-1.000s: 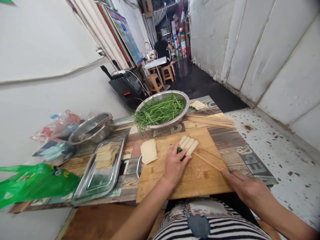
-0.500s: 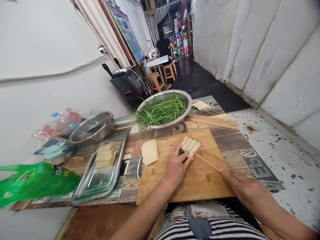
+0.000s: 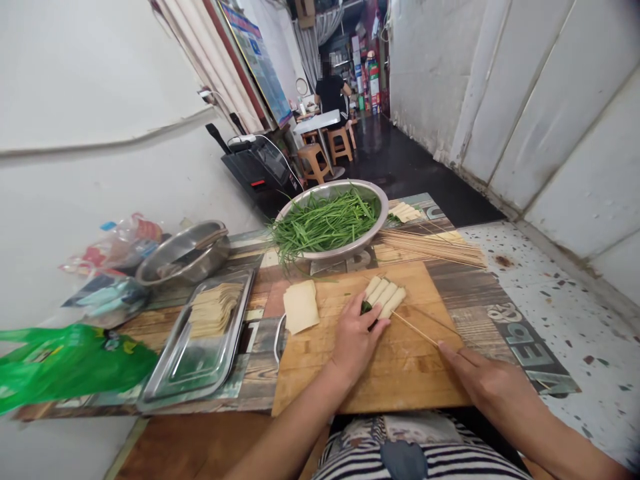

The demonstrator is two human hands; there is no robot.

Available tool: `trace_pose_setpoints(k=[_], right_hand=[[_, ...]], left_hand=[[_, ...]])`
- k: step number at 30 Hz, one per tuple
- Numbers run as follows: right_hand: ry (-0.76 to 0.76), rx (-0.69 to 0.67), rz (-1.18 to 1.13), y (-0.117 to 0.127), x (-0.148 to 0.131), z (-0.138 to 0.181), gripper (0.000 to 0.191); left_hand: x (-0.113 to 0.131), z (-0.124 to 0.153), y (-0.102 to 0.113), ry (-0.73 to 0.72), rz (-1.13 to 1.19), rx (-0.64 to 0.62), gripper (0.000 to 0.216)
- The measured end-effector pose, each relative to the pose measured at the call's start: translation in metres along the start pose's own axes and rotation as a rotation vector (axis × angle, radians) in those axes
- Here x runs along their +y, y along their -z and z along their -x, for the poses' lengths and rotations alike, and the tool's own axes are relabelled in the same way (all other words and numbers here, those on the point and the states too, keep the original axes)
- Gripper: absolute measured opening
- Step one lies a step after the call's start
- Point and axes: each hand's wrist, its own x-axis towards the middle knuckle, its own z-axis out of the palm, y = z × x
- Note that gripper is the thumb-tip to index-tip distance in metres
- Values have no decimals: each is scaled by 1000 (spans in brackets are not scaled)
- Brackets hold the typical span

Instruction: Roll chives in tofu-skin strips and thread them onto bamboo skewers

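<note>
Several pale tofu-skin rolls (image 3: 386, 295) lie side by side on the wooden cutting board (image 3: 350, 380), with dark green showing at their near left ends. My left hand (image 3: 356, 333) holds them down, its fingers pressed over those ends. A thin bamboo skewer (image 3: 416, 329) runs into the nearest roll from the right. My right hand (image 3: 493, 380) pinches the skewer's outer end. A second skewer (image 3: 435, 319) appears to lie on the board beyond it. Left of the rolls are flat tofu-skin sheets (image 3: 301, 307).
A metal bowl of chives (image 3: 327, 223) stands behind the board. Loose skewers (image 3: 435, 247) and finished rolls (image 3: 405, 212) lie to its right. On the left are a metal tray (image 3: 200, 373) with stacked sheets, a steel basin (image 3: 185, 253) and a green bag (image 3: 75, 367). A person (image 3: 331, 93) sits far back.
My right hand has slid slightly along toward the rolls, so a little less skewer shows between them. My left hand keeps its hold. The view has shifted slightly.
</note>
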Motion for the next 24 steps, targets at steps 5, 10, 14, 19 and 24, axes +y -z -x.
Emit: trace_pose_setpoints(k=[5, 10, 14, 19, 24], right_hand=[[45, 54, 34, 6, -1, -12, 44], [69, 65, 67, 4, 0, -18, 43], [57, 8, 28, -6, 2, -16, 46], [41, 23, -68, -12, 2, -19, 51], [38, 3, -95, -14, 0, -24, 52]], left_hand=[[0, 0, 0, 3, 7, -7, 22], [0, 0, -1, 21, 20, -13, 22], [0, 0, -2, 11, 13, -10, 22], [2, -1, 0, 21, 0, -9, 21], [3, -2, 0, 21, -7, -21, 21]])
